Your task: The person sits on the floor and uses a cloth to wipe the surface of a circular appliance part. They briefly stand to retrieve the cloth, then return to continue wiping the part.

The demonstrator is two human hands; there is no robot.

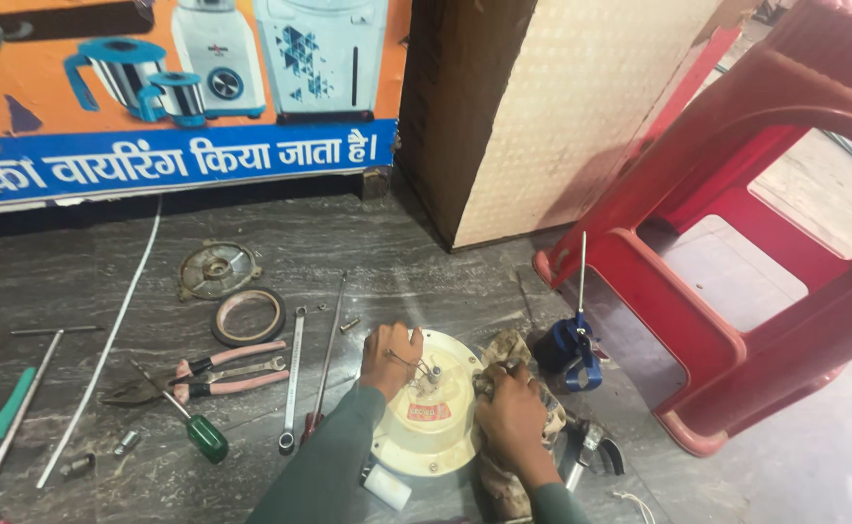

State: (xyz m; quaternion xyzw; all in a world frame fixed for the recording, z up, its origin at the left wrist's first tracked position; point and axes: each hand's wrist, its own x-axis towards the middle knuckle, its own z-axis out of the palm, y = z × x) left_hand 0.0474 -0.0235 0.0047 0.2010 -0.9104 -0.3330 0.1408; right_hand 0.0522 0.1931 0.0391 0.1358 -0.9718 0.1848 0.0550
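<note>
A round cream appliance base point(437, 419) with a red label lies on the grey floor between my hands. My left hand point(390, 357) grips its upper left rim, fingers curled over the edge near some small metal parts in its middle. My right hand point(514, 417) is closed on a dirty patterned rag point(509, 351) pressed against the right side of the base. A small white cylinder point(388, 486) lies just below the base.
Pliers with pink handles point(193, 380), a green-handled screwdriver point(193, 425), a spanner point(293, 380), a long rod point(330, 342), a rubber ring point(248, 316) and a metal disc point(217, 269) lie left. A red plastic stool point(736, 243) stands right, a blue-handled tool point(573, 347) beside it.
</note>
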